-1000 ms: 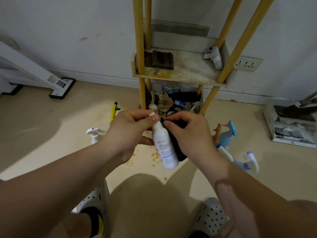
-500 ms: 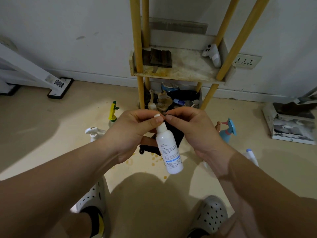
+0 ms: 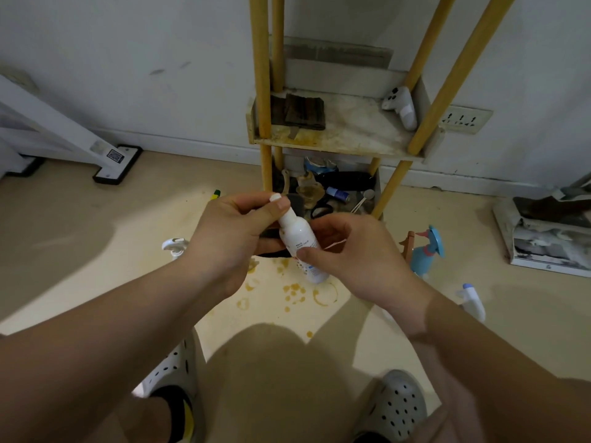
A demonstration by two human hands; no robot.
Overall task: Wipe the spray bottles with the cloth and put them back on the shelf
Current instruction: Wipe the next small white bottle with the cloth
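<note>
I hold a small white spray bottle (image 3: 299, 233) tilted in front of me, above the stained floor. My left hand (image 3: 233, 238) pinches its cap end between thumb and fingers. The black cloth (image 3: 271, 234) shows only as dark strips under that hand's fingers, behind the bottle. My right hand (image 3: 355, 251) grips the bottle's lower body, thumb pressed on the label. The wooden shelf (image 3: 339, 143) stands just beyond, against the wall. More spray bottles lie on the floor: a blue one (image 3: 428, 249), a white one with a blue cap (image 3: 473, 300), a white trigger head (image 3: 174, 246) and a yellow-green one (image 3: 215, 194).
The middle shelf board carries a white controller (image 3: 401, 105) and a dark folded item (image 3: 303, 111). The bottom shelf (image 3: 335, 193) is crowded with small items. A white stand foot (image 3: 116, 159) sits at the left, a stack of papers (image 3: 550, 238) at the right. My two shoes are at the bottom.
My right hand slid from the bottle's top down to its body. The bottle tilted further. The cloth, earlier hanging behind the bottle, is now tucked under my left hand.
</note>
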